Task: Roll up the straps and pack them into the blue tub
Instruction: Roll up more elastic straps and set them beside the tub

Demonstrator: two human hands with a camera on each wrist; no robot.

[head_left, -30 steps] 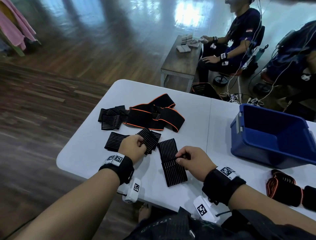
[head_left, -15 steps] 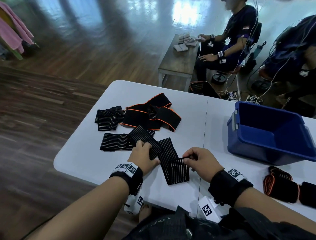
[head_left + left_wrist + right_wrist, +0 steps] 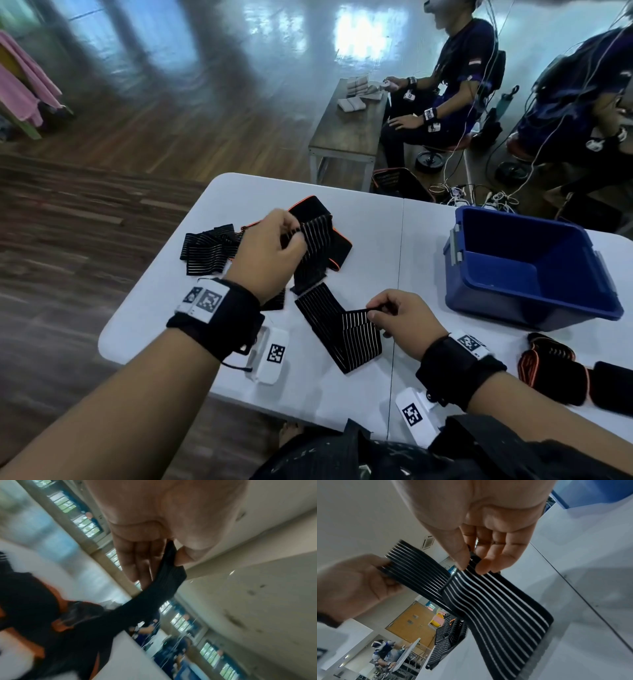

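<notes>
A long black strap with thin white stripes (image 3: 329, 318) runs across the white table (image 3: 363, 219) between my two hands. My left hand (image 3: 274, 251) is raised above the table and pinches the strap's far stretch (image 3: 164, 577) between thumb and fingers. My right hand (image 3: 399, 317) pinches the near end (image 3: 488, 588), which is folded over onto the strap. The blue tub (image 3: 527, 263) stands open at the right, and nothing shows inside it.
More loose straps lie behind my left hand: a striped heap (image 3: 205, 251) and an orange-edged black strap (image 3: 337, 240). Rolled orange-edged straps (image 3: 551, 368) sit on the table at the near right. Beyond the table, a seated person (image 3: 455, 89) works at a wooden bench (image 3: 346, 137).
My left hand has lifted off the table, up and away from me, pulling the striped strap taut. My right hand keeps its pinch on the folded near end.
</notes>
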